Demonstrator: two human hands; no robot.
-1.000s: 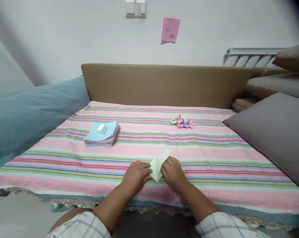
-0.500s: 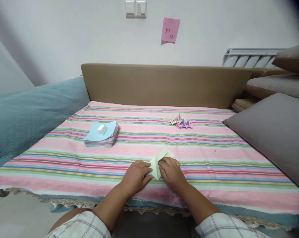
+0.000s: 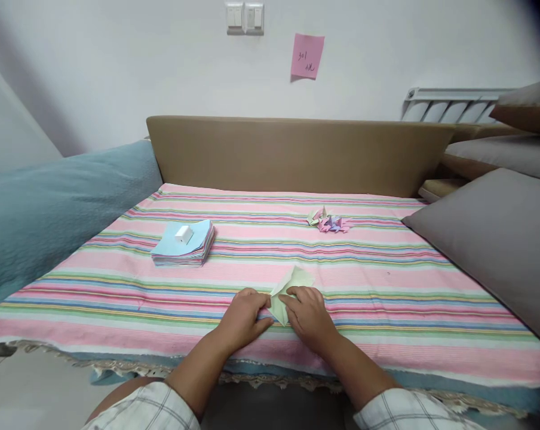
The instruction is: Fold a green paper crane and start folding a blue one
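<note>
A pale green folded paper (image 3: 299, 278) lies on the striped cloth between my hands, with a flap standing partly raised. My left hand (image 3: 245, 316) is at its left edge, fingers bent together and closed on that edge. My right hand (image 3: 309, 313) rests over its right side, with the index finger and thumb reaching onto the paper. The fingers of my right hand are closed on the fold; the part under them is hidden.
A stack of coloured paper (image 3: 183, 254) with a white block (image 3: 184, 234) on top is at the left. Small folded paper figures (image 3: 330, 222) lie farther back. A grey cushion (image 3: 489, 239) stands at the right, a brown backrest (image 3: 297, 155) behind.
The paper's upper flap has opened wider and shifted. My right fingers have moved slightly left across the paper. My left fingertips have drawn back a little toward its left edge.
</note>
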